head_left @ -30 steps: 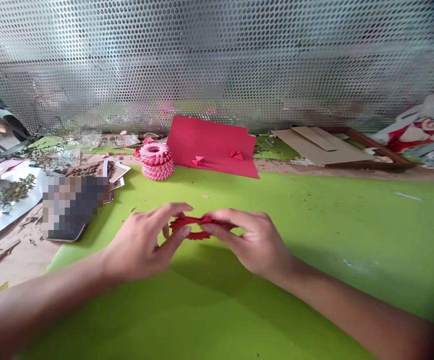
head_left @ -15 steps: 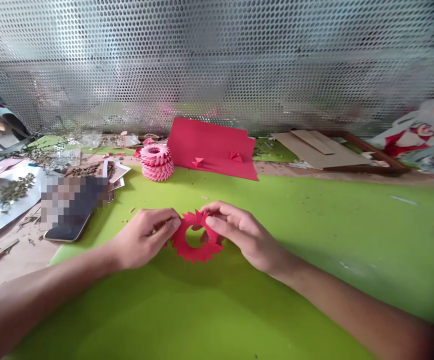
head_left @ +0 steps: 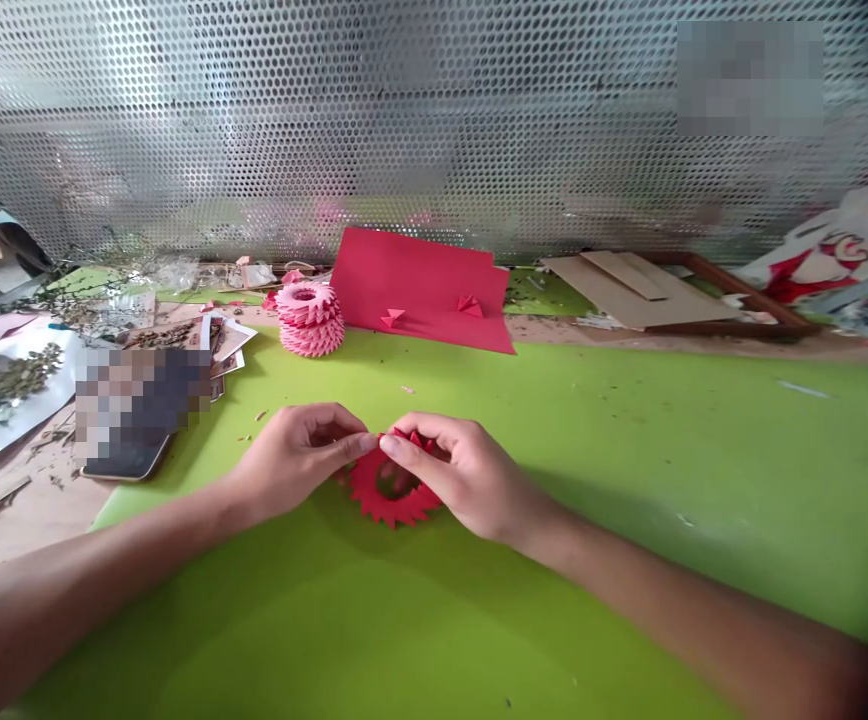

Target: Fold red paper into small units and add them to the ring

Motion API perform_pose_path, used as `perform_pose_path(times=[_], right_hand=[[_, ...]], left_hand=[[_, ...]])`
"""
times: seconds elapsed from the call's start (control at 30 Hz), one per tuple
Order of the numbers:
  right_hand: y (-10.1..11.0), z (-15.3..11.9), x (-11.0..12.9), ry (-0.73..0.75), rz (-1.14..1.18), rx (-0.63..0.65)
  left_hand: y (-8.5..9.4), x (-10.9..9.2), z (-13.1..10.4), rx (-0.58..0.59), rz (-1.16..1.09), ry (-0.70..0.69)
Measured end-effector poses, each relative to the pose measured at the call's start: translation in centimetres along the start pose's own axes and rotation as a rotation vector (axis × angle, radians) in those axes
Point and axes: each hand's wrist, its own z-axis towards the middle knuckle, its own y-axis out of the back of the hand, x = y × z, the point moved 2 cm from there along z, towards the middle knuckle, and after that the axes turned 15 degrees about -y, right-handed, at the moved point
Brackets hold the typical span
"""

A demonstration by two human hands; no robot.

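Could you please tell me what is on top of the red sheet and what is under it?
On the red sheet sit a left folded piece and a right folded piece; whatever lies beneath is covered.

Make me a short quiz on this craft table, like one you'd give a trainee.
1. True or false: the left hand and the right hand both have fingers on the toothed red ring.

2. Which thing stands next to the left side of the large red sheet?
a) A phone
b) A spiky pink stack
c) A brown frame

3. How many small folded red pieces can be seen on that sheet?

Key: 1 true; 2 b; 3 two.
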Motion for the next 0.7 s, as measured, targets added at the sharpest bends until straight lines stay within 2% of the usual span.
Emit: perform_pose_path(times=[0.17,0.37,0.7], right_hand=[[-0.2,-0.01,0.0,0.025,-0.001,-0.02],[-0.26,-0.07,0.12,-0.018,0.093,0.032],[-0.19,-0.23,0.24,-0.018,0.118,0.001]], left_hand=[[-0.06,-0.15,0.14,0.011,-0.013,0.039],[-0.11,-0.34,0.2,0.006,-0.024,0.134],[-0.29,-0.41,0.12,0.014,-0.026,0.122]])
